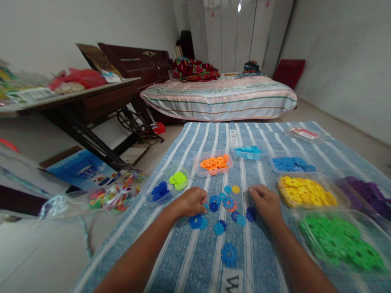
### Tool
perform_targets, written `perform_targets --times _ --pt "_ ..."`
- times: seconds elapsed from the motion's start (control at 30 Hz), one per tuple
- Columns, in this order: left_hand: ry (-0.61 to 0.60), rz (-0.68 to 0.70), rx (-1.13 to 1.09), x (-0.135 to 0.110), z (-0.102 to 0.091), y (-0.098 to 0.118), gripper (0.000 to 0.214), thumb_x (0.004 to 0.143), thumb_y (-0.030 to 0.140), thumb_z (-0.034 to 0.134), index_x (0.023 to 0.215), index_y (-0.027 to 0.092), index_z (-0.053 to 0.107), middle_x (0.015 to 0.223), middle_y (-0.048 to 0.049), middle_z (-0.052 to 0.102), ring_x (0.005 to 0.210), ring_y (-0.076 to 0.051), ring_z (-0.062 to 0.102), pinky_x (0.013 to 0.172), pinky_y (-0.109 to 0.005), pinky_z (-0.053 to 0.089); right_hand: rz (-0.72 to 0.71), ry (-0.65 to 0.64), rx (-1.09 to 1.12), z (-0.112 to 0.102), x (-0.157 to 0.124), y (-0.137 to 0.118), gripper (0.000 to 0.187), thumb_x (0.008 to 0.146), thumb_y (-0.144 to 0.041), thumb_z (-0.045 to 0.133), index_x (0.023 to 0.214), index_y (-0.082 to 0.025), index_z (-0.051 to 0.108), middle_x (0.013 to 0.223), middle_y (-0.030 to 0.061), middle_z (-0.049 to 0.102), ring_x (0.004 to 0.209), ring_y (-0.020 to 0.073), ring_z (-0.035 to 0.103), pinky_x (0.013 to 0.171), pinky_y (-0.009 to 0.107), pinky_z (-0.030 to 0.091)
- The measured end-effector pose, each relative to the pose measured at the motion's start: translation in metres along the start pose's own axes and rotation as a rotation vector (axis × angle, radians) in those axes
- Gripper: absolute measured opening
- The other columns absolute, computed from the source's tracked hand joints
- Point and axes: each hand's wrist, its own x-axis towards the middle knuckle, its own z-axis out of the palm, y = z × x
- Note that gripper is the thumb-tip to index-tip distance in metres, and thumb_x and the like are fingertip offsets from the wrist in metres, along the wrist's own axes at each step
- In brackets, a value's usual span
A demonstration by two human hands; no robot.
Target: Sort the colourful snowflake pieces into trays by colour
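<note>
My left hand [192, 202] is curled closed on the striped cloth, left of a loose group of notched plastic discs. Anything inside its fingers is hidden; a bit of light blue shows beside the fingertips. Just below it lie a blue disc [196, 221] and a light blue one [203, 223]. On the group's other side rests my right hand [266, 202], its fingers bent inward and their contents out of sight. A dark blue disc [251, 214] is nearest to it. Between the hands are an orange-edged blue disc [229, 203], a small yellow-orange disc [235, 189] and several other blue ones.
Clear tubs hold orange [214, 164], light blue [249, 152], blue [292, 164], yellow [307, 192], purple [366, 195] and green discs [343, 242]. Another tub has dark blue [160, 191] and lime discs [178, 180]. A single blue disc [229, 254] lies nearer me. Beyond stands a bed [220, 99].
</note>
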Motion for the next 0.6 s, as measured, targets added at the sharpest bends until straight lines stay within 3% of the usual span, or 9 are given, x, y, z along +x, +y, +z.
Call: perform_targets --times 0.13,0.23,0.33,0.47,0.53,0.6 --pt "-0.052 0.020 -0.245 0.009 -0.008 0.005 0.012 0.057 0.019 0.061 0.060 0.016 0.051 0.049 0.0076 0.045 0.046 -0.007 0.043 0.044 -0.018 0.029 -0.005 -0.008 0.006 0.001 0.001 0.001 0.029 0.078 -0.040 0.050 0.071 -0.018 0.066 0.071 0.0036 0.063 0.071 0.0186 0.057 0.070 0.032 0.043" --pt "-0.009 0.042 -0.453 0.029 -0.016 0.025 0.013 0.058 0.020 0.062 0.064 0.015 0.051 0.045 0.0079 0.046 0.042 -0.008 0.047 0.042 -0.017 0.032 -0.014 -0.015 -0.005 0.002 0.001 0.001 0.029 0.078 -0.040 0.049 0.070 -0.017 0.066 0.070 0.0035 0.062 0.071 0.0185 0.057 0.070 0.032 0.042" --pt "0.159 0.067 -0.536 0.062 -0.031 0.059 0.012 0.059 0.018 0.064 0.063 0.013 0.053 0.044 0.0069 0.047 0.040 -0.007 0.048 0.042 -0.016 0.033 -0.015 -0.010 -0.001 0.003 0.001 0.000 0.031 0.078 -0.041 0.049 0.068 -0.017 0.066 0.068 0.0037 0.062 0.070 0.0182 0.056 0.069 0.031 0.042" --pt "0.405 0.059 -0.672 0.112 -0.059 0.107 0.024 0.069 0.024 0.061 0.089 0.009 0.059 0.059 -0.0008 0.059 0.049 -0.009 0.056 0.047 -0.017 0.040 -0.019 0.003 0.023 0.003 0.001 0.000 0.031 0.077 -0.041 0.049 0.068 -0.017 0.065 0.068 0.0037 0.063 0.069 0.0178 0.056 0.068 0.031 0.042" --pt "0.530 0.041 -0.581 0.128 -0.069 0.121 0.035 0.071 0.029 0.060 0.099 0.009 0.058 0.071 -0.0051 0.064 0.058 -0.011 0.060 0.053 -0.021 0.044 -0.016 -0.001 0.029 0.003 0.001 0.000 0.030 0.077 -0.040 0.049 0.068 -0.017 0.065 0.068 0.0032 0.062 0.069 0.0175 0.056 0.067 0.030 0.042" --pt "0.583 0.049 -0.379 0.132 -0.071 0.125 0.031 0.071 0.031 0.059 0.093 0.010 0.063 0.075 -0.0067 0.066 0.066 -0.014 0.062 0.061 -0.024 0.047 -0.015 0.000 0.028 0.003 0.001 0.001 0.029 0.077 -0.040 0.050 0.068 -0.017 0.065 0.068 0.0029 0.062 0.069 0.0174 0.056 0.067 0.030 0.042"
